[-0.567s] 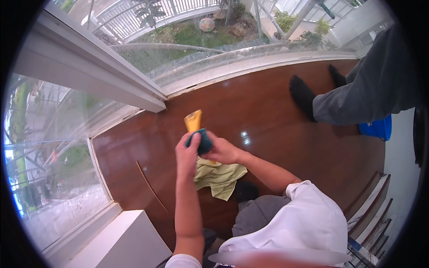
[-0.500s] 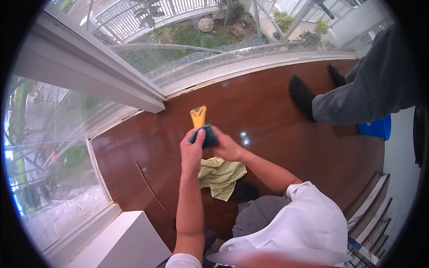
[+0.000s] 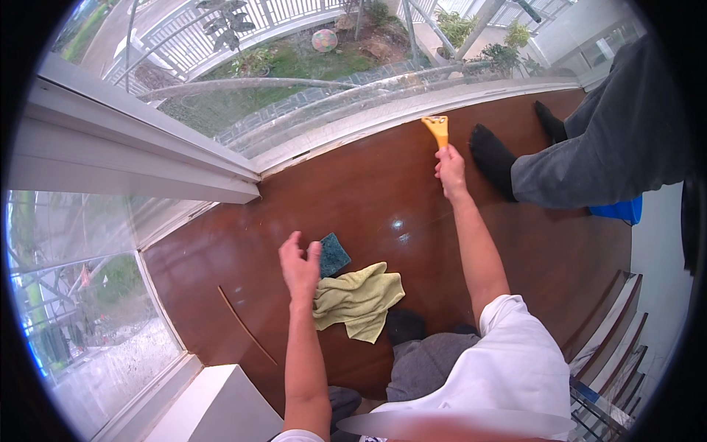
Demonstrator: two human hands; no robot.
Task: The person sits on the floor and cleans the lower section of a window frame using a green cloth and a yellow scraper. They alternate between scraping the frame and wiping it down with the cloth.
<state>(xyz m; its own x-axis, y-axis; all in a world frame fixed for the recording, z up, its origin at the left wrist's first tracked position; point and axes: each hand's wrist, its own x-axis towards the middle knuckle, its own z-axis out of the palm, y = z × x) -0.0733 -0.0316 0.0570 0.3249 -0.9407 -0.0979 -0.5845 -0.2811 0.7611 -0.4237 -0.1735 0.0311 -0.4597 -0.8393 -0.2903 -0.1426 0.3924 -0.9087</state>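
Note:
My right hand point(image 3: 451, 173) is stretched out ahead and closed round the handle of a yellow scraper point(image 3: 437, 132). The scraper's wide head points away from me, close to the white window sill. My left hand point(image 3: 300, 267) has its fingers apart and holds nothing. Beside it a dark green scouring pad point(image 3: 334, 255) lies on the brown floor, its near edge by the cloth. The crumpled yellow-green cloth point(image 3: 361, 298) is spread on the floor in front of my knees.
Another person's dark-socked foot point(image 3: 492, 158) and grey trouser leg stand at the right, with a blue bucket point(image 3: 622, 211) behind. A thin brown strip point(image 3: 245, 324) lies at the left. Glass panes and a white frame post point(image 3: 147, 158) border the floor. Wooden steps point(image 3: 607, 328) rise at the right.
The scouring pad has left my hands and now lies on the floor. My right hand has carried the scraper forward and right toward the sill. My left hand has moved slightly back, fingers apart.

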